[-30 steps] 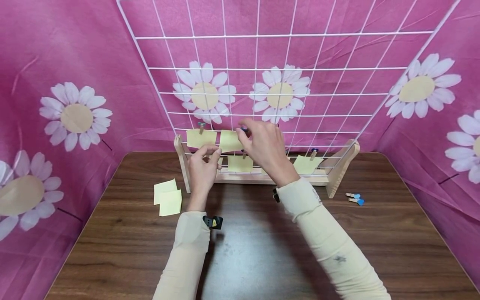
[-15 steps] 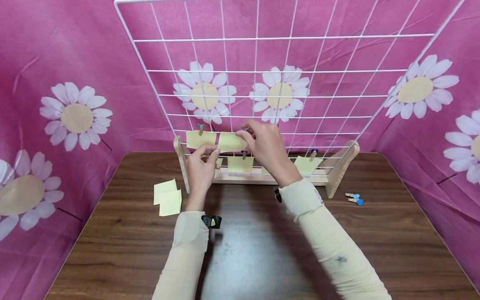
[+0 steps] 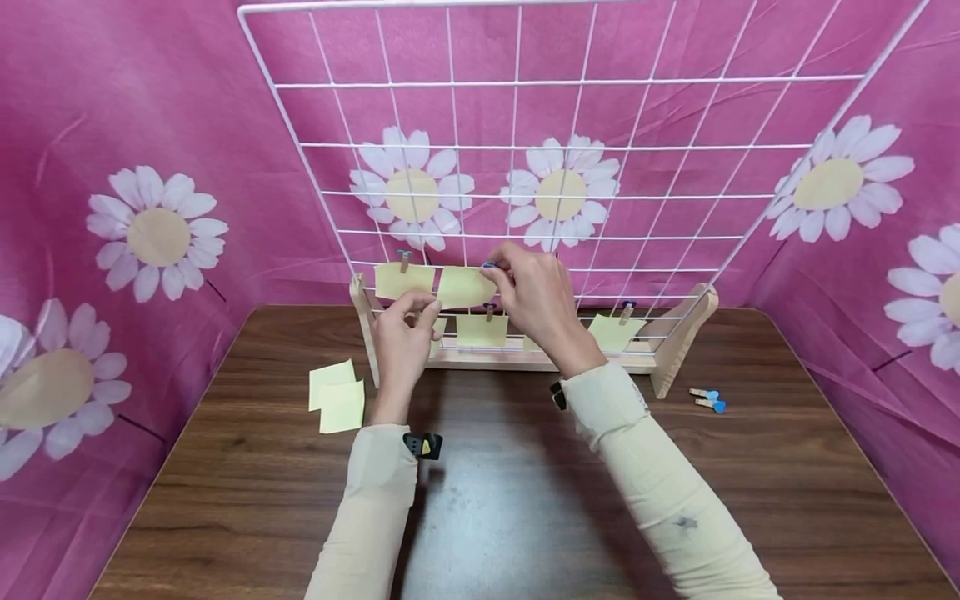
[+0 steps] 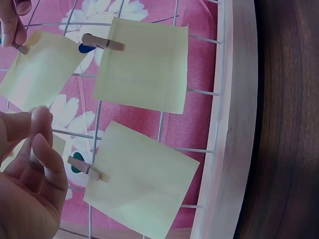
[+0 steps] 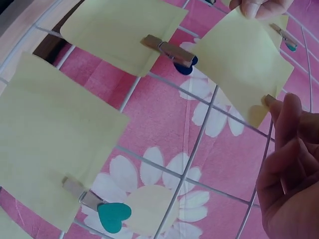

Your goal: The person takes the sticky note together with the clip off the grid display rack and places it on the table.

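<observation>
My left hand [image 3: 405, 342] pinches the lower left corner of a yellow sticky note [image 3: 465, 286] against the white wire grid [image 3: 516, 200]. With thumb and finger, my right hand [image 3: 536, 292] holds a small wooden clothespin [image 5: 268, 99] at that note's upper right edge; its blue heart [image 3: 489, 265] shows at the fingertips. Left of this note hangs another note [image 3: 402, 280] under a green-heart clothespin [image 4: 82, 167]. Below, a note [image 3: 482, 331] hangs from a dark-blue-heart clothespin [image 4: 102, 42]. More notes in the lower row are partly hidden behind my hands.
Two loose sticky notes [image 3: 341, 407] overlap on the brown table [image 3: 480, 500] at the left. Two blue-heart clothespins [image 3: 708, 402] lie at the right. A wooden stand [image 3: 678, 342] carries the grid, and a clipped note [image 3: 613, 333] hangs near its right end.
Both hands stay almost in place. My right fingers shift slightly at the clothespin, and more of the note's right side shows beside them. The head view tilts slightly.
</observation>
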Available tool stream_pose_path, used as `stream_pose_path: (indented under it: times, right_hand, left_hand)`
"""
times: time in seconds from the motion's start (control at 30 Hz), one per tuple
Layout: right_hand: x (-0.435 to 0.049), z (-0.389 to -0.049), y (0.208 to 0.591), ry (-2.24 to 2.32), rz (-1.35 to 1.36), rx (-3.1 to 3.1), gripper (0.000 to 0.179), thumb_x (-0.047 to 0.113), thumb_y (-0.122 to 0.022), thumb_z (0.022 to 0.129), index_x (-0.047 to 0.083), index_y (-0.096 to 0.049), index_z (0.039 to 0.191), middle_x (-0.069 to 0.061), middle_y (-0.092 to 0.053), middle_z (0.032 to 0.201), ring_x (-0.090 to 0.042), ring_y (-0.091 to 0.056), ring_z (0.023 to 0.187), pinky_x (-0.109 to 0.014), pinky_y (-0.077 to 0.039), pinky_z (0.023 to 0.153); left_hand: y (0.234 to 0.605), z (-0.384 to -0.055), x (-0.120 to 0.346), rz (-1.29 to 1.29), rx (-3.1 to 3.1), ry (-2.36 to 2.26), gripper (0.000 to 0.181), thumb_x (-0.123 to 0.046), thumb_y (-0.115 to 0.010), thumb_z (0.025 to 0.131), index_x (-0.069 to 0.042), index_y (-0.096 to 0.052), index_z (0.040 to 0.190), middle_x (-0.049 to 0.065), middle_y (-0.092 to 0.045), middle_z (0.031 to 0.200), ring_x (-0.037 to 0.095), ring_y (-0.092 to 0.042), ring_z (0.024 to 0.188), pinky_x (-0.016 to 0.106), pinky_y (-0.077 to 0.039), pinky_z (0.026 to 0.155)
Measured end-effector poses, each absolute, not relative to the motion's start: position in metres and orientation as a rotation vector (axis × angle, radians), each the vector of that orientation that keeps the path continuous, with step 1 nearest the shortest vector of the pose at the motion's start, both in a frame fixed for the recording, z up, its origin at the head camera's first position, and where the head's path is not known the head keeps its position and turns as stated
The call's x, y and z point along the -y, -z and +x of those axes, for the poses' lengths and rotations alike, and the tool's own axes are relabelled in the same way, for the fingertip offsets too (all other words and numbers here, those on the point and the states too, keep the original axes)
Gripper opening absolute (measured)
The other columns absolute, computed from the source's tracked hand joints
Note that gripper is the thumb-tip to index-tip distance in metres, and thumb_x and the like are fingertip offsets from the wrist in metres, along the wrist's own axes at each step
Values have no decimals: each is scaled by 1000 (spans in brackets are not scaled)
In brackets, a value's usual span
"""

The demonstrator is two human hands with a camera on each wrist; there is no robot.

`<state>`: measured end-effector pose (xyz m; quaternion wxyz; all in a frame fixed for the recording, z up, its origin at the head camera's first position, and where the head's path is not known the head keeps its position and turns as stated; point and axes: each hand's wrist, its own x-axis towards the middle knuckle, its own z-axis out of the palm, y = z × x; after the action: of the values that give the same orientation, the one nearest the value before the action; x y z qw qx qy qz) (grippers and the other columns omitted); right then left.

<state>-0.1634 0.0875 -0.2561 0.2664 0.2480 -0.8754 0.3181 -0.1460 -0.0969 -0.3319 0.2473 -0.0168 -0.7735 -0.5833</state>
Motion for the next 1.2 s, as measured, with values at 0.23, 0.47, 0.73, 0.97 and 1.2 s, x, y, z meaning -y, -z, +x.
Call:
stream_pose_path:
  times: [0.23,0.47,0.73,0.97,1.2]
  right_hand:
    - [-88,-164,260,-892,643,2290,8,13,-74,94,5,-73,95,-7,-76,85,-18,-62,59,-36,-44,54]
    - [-88,-164,260,-940,636,2227,10,13,-74,93,2,-73,94,-9,-75,82,-20,-65,60,-37,-46,55]
    - [-91,-163,260,-1041,644,2189,10,10,-75,92,2,-73,96,-10,-75,83,-21,-65,60,-32,-45,55]
    - [-95,-160,263,-1211,619,2171,10,9,-74,93,0,-72,98,-9,-75,84,-18,-63,53,-21,-39,46]
    - [-103,-157,266,-1328,576,2160,13,9,-74,94,-2,-72,101,-10,-73,82,-19,-61,47,-19,-43,44]
  left_hand:
    - [336,-144,99,-41,2086,1639,6,-7,-73,93,-2,-74,97,11,-74,88,29,-67,54,18,-40,42]
    - [338,-143,103,-29,2061,1699,8,-5,-73,93,0,-74,99,13,-73,90,4,-60,49,18,-39,42]
    - [341,-140,107,-17,1986,1836,10,-2,-72,93,4,-72,100,17,-71,90,6,-59,47,17,-38,42]
    - [344,-137,108,-4,1940,1923,12,-2,-71,93,6,-70,101,7,-68,84,6,-59,47,16,-38,42]
    - [343,-133,110,13,1942,1954,14,-4,-70,94,6,-69,103,0,-66,82,6,-59,48,16,-37,43]
